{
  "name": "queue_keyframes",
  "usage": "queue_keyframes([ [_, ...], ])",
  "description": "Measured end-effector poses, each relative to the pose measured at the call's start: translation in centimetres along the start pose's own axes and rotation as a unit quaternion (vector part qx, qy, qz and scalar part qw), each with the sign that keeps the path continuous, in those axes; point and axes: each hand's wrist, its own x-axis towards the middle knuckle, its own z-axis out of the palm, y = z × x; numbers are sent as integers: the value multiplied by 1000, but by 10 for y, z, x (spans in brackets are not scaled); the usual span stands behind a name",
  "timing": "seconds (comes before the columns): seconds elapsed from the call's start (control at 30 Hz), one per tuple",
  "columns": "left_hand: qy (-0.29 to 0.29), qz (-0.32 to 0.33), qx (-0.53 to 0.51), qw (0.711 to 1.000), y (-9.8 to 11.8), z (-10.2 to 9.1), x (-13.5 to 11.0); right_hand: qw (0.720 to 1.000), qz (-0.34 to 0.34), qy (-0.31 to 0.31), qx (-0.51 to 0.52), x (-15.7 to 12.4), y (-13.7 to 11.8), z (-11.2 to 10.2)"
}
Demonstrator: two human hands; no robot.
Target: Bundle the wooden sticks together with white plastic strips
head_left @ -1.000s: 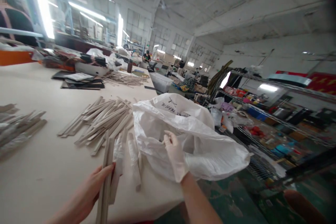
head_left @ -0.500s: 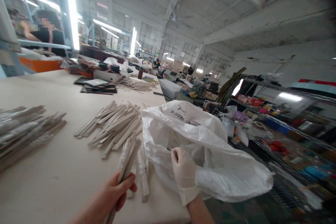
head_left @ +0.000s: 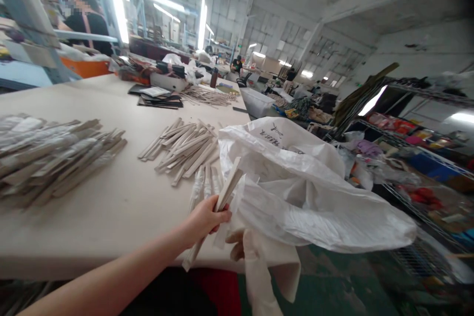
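Observation:
My left hand (head_left: 207,218) is closed around a small bundle of flat beige strips (head_left: 230,185), held slanting over the table's front edge. Just right of it is my right hand (head_left: 250,252) in a pale glove, its fingers half curled and apart, with nothing visible in them. A large white woven sack (head_left: 314,217) with dark handwriting lies open-mouthed beyond my hands, at the table's right corner. Several wrapped bundles (head_left: 200,182) lie beside the sack. Behind them is a loose pile of beige strips (head_left: 188,145).
On the left of the cream table (head_left: 148,222) lies a big heap of wrapped strip bundles (head_left: 55,153). Black flat pieces (head_left: 159,98) and more strips (head_left: 207,95) sit farther back. Wire shelving (head_left: 418,158) packed with goods stands right. A person (head_left: 87,24) is at the back left.
My right hand has come out of the sack's mouth and down toward me, beside my left hand. My left hand, still gripping the strips, has shifted right and up; the view has turned.

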Motion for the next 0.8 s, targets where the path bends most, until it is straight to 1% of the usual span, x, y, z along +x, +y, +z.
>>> queue_keyframes([
  [0.03, 4, 7, 24, 1000, 0, 0, -2, 996, 52, -42, 56, 3, 0, 3],
  [0.07, 9, 13, 48, 999, -1, 0, -3, 987, 89, -84, 100, 7, -1, 6],
  [0.1, 13, 20, 71, 997, -1, -1, -4, 977, 113, -118, 135, 9, -2, 9],
  [0.13, 17, 29, 92, 995, -1, -1, -4, 969, 128, -139, 160, 12, -3, 12],
  [0.2, 20, 48, 125, 991, -2, -2, -4, 957, 148, -154, 194, 14, -7, 18],
  [0.27, 16, 59, 141, 988, 0, -3, -3, 949, 162, -150, 224, 14, -11, 23],
  [0.33, 7, 51, 132, 990, 2, -5, 0, 941, 173, -140, 256, 13, -13, 26],
  [0.43, 0, 46, 113, 993, 4, -9, 1, 934, 180, -107, 289, 13, -15, 27],
  [0.5, -6, 45, 106, 993, 5, -11, -3, 935, 173, -84, 299, 17, -16, 25],
  [0.6, -15, 9, 84, 996, 4, -16, -15, 937, 150, -60, 309, 25, -19, 23],
  [0.67, -27, -16, 64, 997, 4, -19, -23, 943, 137, -52, 297, 29, -21, 24],
  [0.7, -36, -20, 57, 997, 5, -21, -25, 951, 126, -46, 279, 30, -22, 25],
  [0.8, -63, -8, 46, 997, 7, -23, -26, 982, 71, -15, 174, 29, -23, 29],
])
